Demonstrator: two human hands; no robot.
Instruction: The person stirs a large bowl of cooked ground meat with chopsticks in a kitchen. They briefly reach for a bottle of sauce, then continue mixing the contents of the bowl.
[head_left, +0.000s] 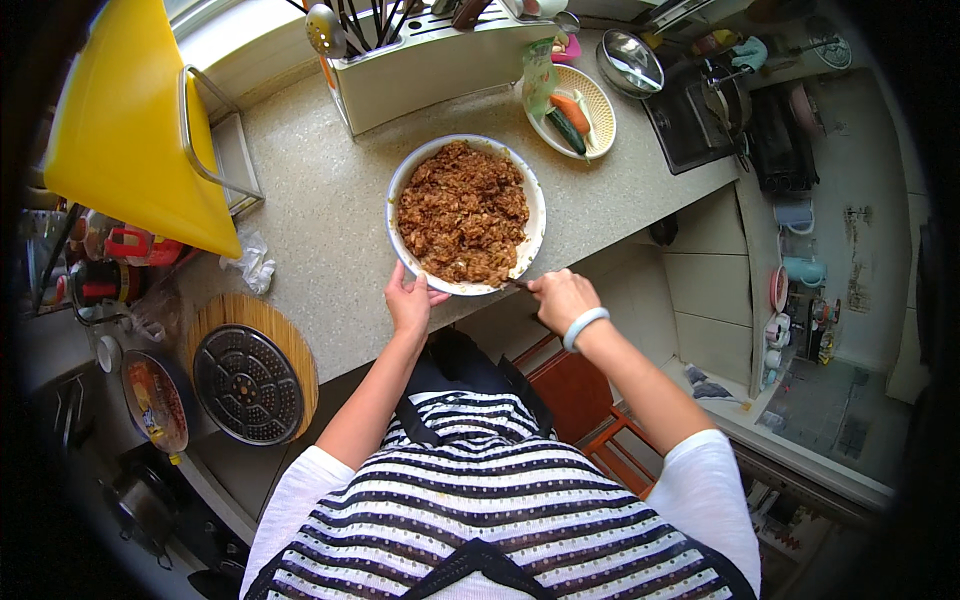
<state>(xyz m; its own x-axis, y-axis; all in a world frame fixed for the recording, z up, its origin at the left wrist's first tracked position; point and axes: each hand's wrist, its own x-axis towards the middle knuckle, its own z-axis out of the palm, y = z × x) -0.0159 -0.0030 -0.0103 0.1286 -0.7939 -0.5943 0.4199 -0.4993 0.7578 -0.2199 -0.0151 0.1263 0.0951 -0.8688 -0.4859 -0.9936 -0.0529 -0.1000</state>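
A white bowl with a blue rim (534, 251) stands near the front edge of the worktop, filled with a brown minced mixture (463, 214). My left hand (411, 298) grips the bowl's near-left rim, thumb up at the edge and fingers beneath. In my right hand (566, 300) is the dark handle of a utensil (517, 283), which crosses the near-right rim. Its working end is buried in the mixture, so its kind is hidden. A pale bangle circles my right wrist.
Behind the bowl stands a knife and utensil holder (427, 82). A basket (609, 124) holds a carrot and a cucumber, beside a metal bowl (630, 64) and a sink (694, 112). Leftward are a yellow cutting board (135, 135) and a black steamer plate (247, 382). A wooden chair (574, 394) is below.
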